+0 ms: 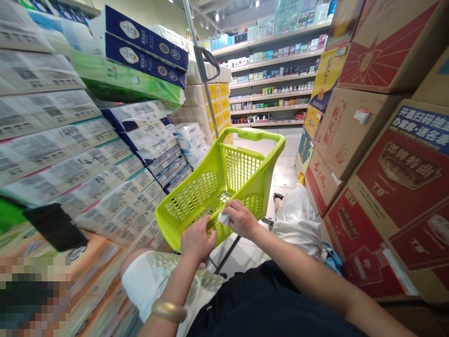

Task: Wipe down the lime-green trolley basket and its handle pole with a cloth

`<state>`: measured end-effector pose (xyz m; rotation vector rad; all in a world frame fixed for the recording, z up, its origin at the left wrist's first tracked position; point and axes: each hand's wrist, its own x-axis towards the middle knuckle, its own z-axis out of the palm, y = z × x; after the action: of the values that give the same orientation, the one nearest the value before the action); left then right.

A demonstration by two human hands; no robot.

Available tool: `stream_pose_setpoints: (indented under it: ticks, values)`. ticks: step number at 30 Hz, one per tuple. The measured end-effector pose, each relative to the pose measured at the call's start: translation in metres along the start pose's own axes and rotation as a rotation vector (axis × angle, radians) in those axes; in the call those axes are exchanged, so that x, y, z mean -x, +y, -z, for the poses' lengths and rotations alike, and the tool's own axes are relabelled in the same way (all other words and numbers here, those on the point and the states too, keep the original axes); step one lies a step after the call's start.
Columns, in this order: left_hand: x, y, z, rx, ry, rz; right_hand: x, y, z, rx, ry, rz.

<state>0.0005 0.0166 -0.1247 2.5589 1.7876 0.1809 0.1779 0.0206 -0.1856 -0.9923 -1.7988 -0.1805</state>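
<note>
A lime-green shopping basket cart (270, 182) with perforated walls stands in front of my knees. My left hand (197, 238) is closed over its near rim, thumb on the side toward me. My right hand (242, 219) pinches a small crumpled white tissue (223, 217) and presses it against the same rim, a short way right of the left hand. What shows of the basket's inside is its slotted floor and walls. A gold bangle (169, 311) circles my left wrist.
Stacked tissue packs (59, 112) rise on the left, with a black phone (54, 227) lying on lower packs. Red and brown cartons (403, 173) line the right side. A grey pole with a handle (210, 65) stands behind the cart. Product shelves (273, 79) fill the back.
</note>
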Motion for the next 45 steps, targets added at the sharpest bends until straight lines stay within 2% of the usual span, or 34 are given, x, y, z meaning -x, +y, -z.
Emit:
stream_pose_setpoints:
  ticks: [2,6,8,11,14,16,19,23,26,29,31,33,36,40,42,45]
  values:
    - [0.0,0.0,0.0,0.001,0.005,0.001,-0.006,0.02,0.02,0.038,0.034,-0.038]
    - [-0.001,0.002,0.0,0.007,0.008,0.001,-0.017,0.055,0.053,0.156,0.209,-0.21]
    - [-0.001,0.003,0.0,0.006,0.008,0.004,-0.018,0.054,0.051,0.174,0.264,-0.266]
    - [-0.002,0.002,0.001,-0.004,0.011,0.012,-0.011,0.031,0.028,0.146,0.238,-0.289]
    - [-0.001,-0.001,0.002,-0.012,0.008,0.013,-0.002,0.007,0.003,0.068,0.127,-0.167]
    - [-0.001,-0.003,0.002,-0.006,0.01,0.013,0.001,0.004,0.0,0.034,0.087,-0.091]
    - [0.0,-0.004,0.002,0.012,0.016,0.018,-0.004,0.025,0.021,0.06,0.109,-0.106]
    - [0.0,-0.004,0.001,0.022,0.015,0.02,-0.02,0.063,0.062,0.176,0.344,-0.329]
    - [0.0,-0.004,0.0,0.025,0.019,0.021,-0.024,0.063,0.062,0.208,0.418,-0.393]
    - [0.0,-0.005,0.001,0.025,0.021,0.024,-0.015,0.036,0.032,0.177,0.311,-0.332]
    - [-0.001,-0.006,0.002,0.025,0.022,0.017,-0.006,0.016,0.012,0.104,0.186,-0.228]
    - [-0.001,-0.008,0.002,0.026,0.021,0.007,-0.002,0.006,0.004,0.034,0.097,-0.135]
    - [-0.001,-0.012,0.0,0.025,0.023,0.012,-0.005,0.009,0.02,0.008,0.094,-0.102]
    - [0.001,-0.019,0.0,0.01,0.032,0.018,-0.018,0.023,0.053,0.158,0.189,-0.182]
    - [0.002,-0.019,0.004,-0.012,0.008,0.022,-0.023,0.023,0.056,0.226,0.159,-0.184]
    - [0.002,-0.009,0.014,-0.101,-0.004,-0.017,-0.026,0.014,0.045,0.23,0.029,-0.083]
